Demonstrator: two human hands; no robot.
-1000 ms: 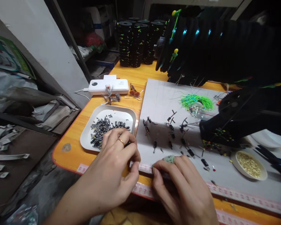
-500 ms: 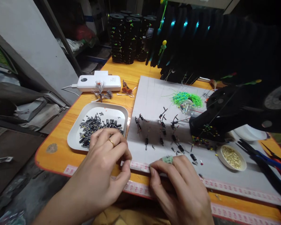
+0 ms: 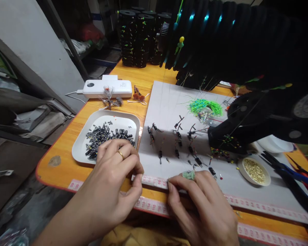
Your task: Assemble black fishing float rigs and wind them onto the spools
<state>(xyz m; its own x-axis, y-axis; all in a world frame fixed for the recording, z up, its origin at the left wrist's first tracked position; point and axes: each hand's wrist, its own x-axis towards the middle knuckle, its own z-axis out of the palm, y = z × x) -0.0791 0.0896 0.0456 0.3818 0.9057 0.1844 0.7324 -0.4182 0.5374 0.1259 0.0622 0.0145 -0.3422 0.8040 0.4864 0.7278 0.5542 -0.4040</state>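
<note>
My left hand, with a gold ring, is closed in a pinch at the near left corner of the pale board. My right hand, with a green wrap on one finger, pinches further right along the same edge. Between them a strip of measuring tape runs along the board's edge. Whatever the fingertips hold is too fine or hidden to make out. Beyond the hands, several small black cylinders on thin lines lie on the board. A white tray of grey and black pieces sits behind my left hand.
A large black spooled reel on a stand overhangs the board's right side. Pliers and a small dish of gold bits lie at right. A white power bank, green threads and black spools are further back.
My right hand has slid slightly right along the tape, widening the gap between the hands. My left hand stays nearly in place, still pinched. The view has shifted a little.
</note>
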